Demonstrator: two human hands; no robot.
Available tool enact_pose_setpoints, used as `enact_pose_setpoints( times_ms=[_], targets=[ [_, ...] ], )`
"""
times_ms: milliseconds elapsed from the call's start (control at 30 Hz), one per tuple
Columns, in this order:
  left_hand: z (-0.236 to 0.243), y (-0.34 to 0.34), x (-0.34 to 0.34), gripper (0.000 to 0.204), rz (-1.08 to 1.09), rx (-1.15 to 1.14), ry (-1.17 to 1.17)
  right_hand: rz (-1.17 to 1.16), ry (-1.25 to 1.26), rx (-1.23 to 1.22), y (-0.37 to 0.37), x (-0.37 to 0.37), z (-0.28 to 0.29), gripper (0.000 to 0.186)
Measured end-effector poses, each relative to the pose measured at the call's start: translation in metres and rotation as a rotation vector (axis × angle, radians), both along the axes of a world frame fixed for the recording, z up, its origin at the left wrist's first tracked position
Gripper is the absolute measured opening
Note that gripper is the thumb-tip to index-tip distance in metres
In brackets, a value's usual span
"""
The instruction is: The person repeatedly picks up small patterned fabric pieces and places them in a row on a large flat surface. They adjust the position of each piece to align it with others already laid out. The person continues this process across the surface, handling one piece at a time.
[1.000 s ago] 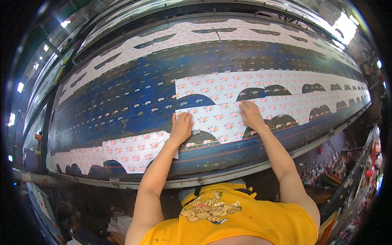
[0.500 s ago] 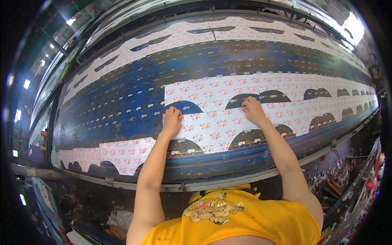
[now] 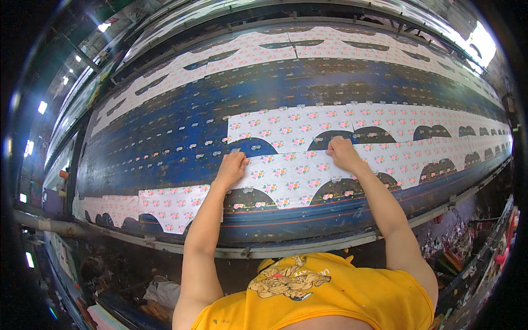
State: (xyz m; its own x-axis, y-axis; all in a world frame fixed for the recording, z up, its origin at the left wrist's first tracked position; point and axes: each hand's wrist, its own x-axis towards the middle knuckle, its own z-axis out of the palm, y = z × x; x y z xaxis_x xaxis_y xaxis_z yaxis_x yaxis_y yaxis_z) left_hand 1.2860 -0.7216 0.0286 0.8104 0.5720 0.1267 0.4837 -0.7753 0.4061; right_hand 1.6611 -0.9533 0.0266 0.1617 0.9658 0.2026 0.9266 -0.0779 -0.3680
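Note:
White pink-floral fabric pieces with curved cut-outs lie in rows on a long blue, paint-marked table (image 3: 154,132). My left hand (image 3: 235,163) is closed, fingertips pinching the top left corner of the nearer fabric piece (image 3: 289,179). My right hand (image 3: 339,149) is closed on that piece's top edge farther right, beside a dark cut-out. Just beyond both hands lies an adjoining fabric piece (image 3: 275,124); its lower edge runs along the piece I hold. Another group of floral pieces (image 3: 176,206) lies at the near left, beside my left forearm. My fingertips are partly hidden by my knuckles.
A far row of floral pieces (image 3: 247,52) runs along the table. A metal rail (image 3: 308,246) edges the near side above a littered floor. A pipe (image 3: 41,223) sits at the left, and more long tables and lit openings show around the rim.
The fingers of both hands have curled tighter on the fabric's top edge since a second ago. The whole view has shifted slightly; my forearms keep about the same pose.

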Motion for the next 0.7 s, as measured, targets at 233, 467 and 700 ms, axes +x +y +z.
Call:
enact_pose_setpoints(
  times_ms=[233, 467, 700],
  targets=[
    [-0.003, -0.014, -0.004, 0.017, -0.001, 0.037, -0.158, 0.065, 0.002, 0.076, -0.011, -0.01, 0.008, 0.013],
    [0.044, -0.054, -0.035, 0.011, -0.074, 0.188, -0.167, 0.055, -0.009, 0.214, -0.061, -0.045, 0.057, 0.013],
    [0.126, -0.058, -0.058, 0.013, -0.144, 0.361, -0.242, 0.101, -0.127, 0.29, -0.081, -0.05, 0.136, 0.012]
  ],
)
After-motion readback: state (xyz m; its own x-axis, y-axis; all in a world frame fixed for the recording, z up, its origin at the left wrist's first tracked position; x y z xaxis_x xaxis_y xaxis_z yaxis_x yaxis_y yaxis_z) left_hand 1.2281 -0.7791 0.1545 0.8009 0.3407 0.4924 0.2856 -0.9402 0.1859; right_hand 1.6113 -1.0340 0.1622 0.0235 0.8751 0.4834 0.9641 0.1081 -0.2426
